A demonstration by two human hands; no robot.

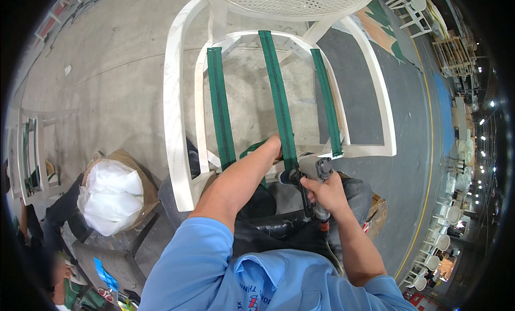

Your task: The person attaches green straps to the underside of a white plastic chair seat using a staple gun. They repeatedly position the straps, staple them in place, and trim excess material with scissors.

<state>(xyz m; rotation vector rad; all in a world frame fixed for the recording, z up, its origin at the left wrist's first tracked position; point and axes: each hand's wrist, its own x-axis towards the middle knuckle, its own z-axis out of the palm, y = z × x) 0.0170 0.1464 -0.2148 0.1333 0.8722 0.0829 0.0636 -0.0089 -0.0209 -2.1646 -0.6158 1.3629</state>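
A white wooden chair frame [176, 104] with a woven backrest [300, 1] stands before me, its seat opening facing up. Three green webbing straps run from the back rail toward the front: a left strap [220, 104], a middle strap [278, 96] and a right strap [326, 99]. In my right hand [331, 194] is a grey pneumatic staple gun [313, 167], its nose at the front rail by the middle strap's near end. My left hand [276, 145] reaches in behind the middle strap, its fingers hidden there. Loose green webbing [252, 148] hangs beside the left wrist.
An air hose [333, 254] trails from the staple gun. At left, a brown sack with a white plastic liner [113, 195] stands near a grey seat [110, 265] bearing red-handled scissors [105, 294]. Another person's hand [60, 271] shows lower left. White chairs [437, 241] line the right.
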